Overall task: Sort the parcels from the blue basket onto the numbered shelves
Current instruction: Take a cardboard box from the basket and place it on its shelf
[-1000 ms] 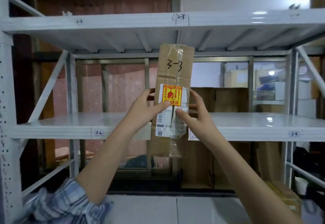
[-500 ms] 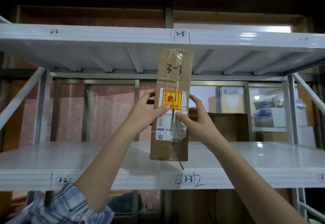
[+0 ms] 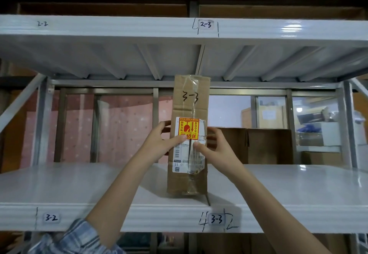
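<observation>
parcel [image 3: 189, 134]: tall, narrow brown cardboard box, upright on its short end. clear tape runs down the middle of the front face. "3-3" handwritten in black near the top. yellow-and-red sticker at mid-height, printed upside down; white shipping label with barcode below it, torn at the lower right. base rests on the white shelf [image 3: 79, 184], near its front edge, directly above the edge label "3-3" [image 3: 216, 219].

shelf: white metal board, glossy; edge also labelled "3-2" [image 3: 51, 218] to the left. upper shelf [image 3: 119, 28] carries edge labels "2-2" and "2-3".
</observation>
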`<act>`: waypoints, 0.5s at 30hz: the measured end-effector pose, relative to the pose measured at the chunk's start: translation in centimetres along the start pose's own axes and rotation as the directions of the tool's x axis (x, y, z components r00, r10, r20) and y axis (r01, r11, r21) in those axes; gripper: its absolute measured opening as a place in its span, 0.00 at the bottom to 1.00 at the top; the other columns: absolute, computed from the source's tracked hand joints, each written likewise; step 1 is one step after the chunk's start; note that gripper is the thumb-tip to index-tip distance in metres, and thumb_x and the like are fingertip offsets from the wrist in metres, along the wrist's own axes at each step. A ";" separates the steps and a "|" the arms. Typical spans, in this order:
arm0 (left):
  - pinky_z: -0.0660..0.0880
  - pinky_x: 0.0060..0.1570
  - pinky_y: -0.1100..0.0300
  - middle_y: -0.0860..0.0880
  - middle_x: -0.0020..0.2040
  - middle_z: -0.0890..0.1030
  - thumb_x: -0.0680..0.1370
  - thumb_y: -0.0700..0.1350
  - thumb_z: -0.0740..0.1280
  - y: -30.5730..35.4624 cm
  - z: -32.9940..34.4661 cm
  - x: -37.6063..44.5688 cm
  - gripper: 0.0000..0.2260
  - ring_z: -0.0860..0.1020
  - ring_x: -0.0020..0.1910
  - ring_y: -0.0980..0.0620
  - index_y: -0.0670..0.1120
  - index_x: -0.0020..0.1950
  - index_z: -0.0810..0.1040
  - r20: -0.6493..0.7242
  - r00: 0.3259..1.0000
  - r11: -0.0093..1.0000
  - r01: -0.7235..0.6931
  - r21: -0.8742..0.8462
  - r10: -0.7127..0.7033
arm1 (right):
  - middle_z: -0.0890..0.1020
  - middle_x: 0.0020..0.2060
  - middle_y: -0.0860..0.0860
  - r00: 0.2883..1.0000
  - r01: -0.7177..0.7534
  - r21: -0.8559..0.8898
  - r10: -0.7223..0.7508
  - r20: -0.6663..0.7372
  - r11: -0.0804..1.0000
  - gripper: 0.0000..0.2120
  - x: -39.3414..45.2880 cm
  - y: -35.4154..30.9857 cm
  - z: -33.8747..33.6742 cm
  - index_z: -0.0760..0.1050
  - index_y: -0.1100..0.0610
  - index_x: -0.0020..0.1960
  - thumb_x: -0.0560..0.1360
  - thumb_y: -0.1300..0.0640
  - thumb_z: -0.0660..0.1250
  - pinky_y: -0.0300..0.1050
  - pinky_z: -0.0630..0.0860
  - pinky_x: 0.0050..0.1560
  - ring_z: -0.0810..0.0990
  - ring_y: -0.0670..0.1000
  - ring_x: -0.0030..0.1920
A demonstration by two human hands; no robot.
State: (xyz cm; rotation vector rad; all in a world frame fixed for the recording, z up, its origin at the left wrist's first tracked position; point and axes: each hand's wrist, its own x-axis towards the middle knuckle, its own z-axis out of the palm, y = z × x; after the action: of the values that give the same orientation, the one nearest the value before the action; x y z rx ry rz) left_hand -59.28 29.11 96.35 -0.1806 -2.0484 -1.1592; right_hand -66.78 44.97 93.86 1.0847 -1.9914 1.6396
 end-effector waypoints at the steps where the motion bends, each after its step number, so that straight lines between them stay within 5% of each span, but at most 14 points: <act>1: 0.77 0.32 0.69 0.51 0.64 0.75 0.73 0.48 0.71 -0.3 0.0 0.1 0.24 0.78 0.43 0.61 0.50 0.67 0.68 0.001 1.000 1.000 0.013 -0.008 -0.013 | 0.72 0.65 0.48 1.000 -0.006 -0.001 0.006 0.004 1.000 0.33 0.2 0.3 0.2 0.58 0.53 0.73 0.73 0.50 0.69 0.40 0.73 0.55 0.72 0.45 0.60; 6: 0.76 0.30 0.71 0.51 0.64 0.75 0.74 0.48 0.70 -1.8 0.3 0.2 0.23 0.78 0.42 0.62 0.52 0.67 0.69 0.001 0.999 0.998 0.046 -0.034 -0.046 | 0.71 0.66 0.48 1.000 -0.027 -0.016 0.027 0.008 1.000 0.32 0.4 1.6 1.1 0.59 0.54 0.72 0.73 0.49 0.69 0.35 0.71 0.52 0.71 0.44 0.60; 15: 0.80 0.46 0.59 0.49 0.66 0.74 0.74 0.51 0.70 -2.7 0.2 -0.1 0.26 0.78 0.58 0.48 0.52 0.70 0.67 -0.011 0.995 0.994 0.096 -0.050 -0.097 | 0.72 0.66 0.49 0.999 -0.035 -0.001 0.035 -0.017 0.999 0.30 0.2 1.9 1.7 0.62 0.55 0.69 0.73 0.49 0.69 0.40 0.73 0.55 0.71 0.47 0.64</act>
State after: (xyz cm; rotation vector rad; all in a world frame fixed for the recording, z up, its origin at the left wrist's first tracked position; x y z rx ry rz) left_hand -60.59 27.76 94.45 -0.0986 -2.0375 -1.2677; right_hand -68.03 43.39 92.25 1.0370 -2.0112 1.6594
